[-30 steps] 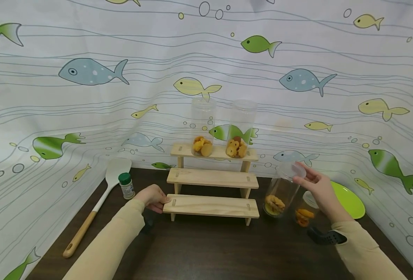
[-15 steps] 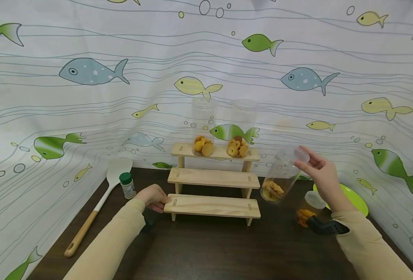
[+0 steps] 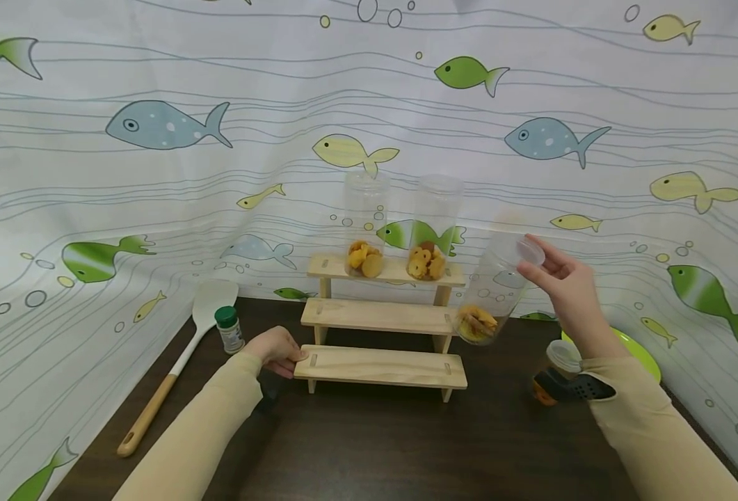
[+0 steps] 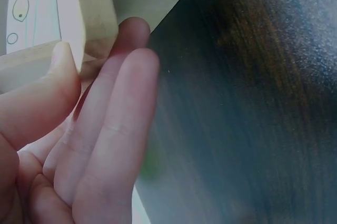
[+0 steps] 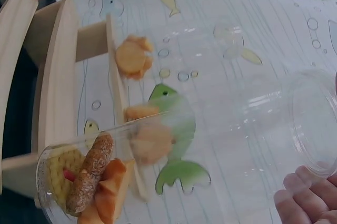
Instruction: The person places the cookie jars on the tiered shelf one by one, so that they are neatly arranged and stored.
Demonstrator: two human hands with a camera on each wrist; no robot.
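- Over the last second, the right hand [image 3: 572, 289] had raised a clear jar [image 3: 496, 287] off the surface [image 3: 369, 445] and brought it toward the tiered stand [image 3: 381, 315]. It hung tilted, base foremost, by the stand's right end; whether the two touched could not be told.
- For the work in hand, this was judged a carrying stage, the jar not yet set down.
- Right hand: thumb and fingers clamped on the jar's upper end.
- Left hand [image 3: 277, 350]: thumb atop the left end of the lowest board [image 3: 381, 365], fingers under its edge, pinching it as before, probably to steady the stand.
- Jar: smooth, transparent cylinder. Its snack pieces [image 5: 92, 174], gathered near the base, included a rough brown rod, folded orange shapes and a pitted yellow piece.
- Stand: pale, grained wood; three flat boards in steps. A left jar [image 3: 366, 223] and a right jar [image 3: 435, 224], likewise clear, stood upright on top.
- Surface: dark, with wood-like streaks.
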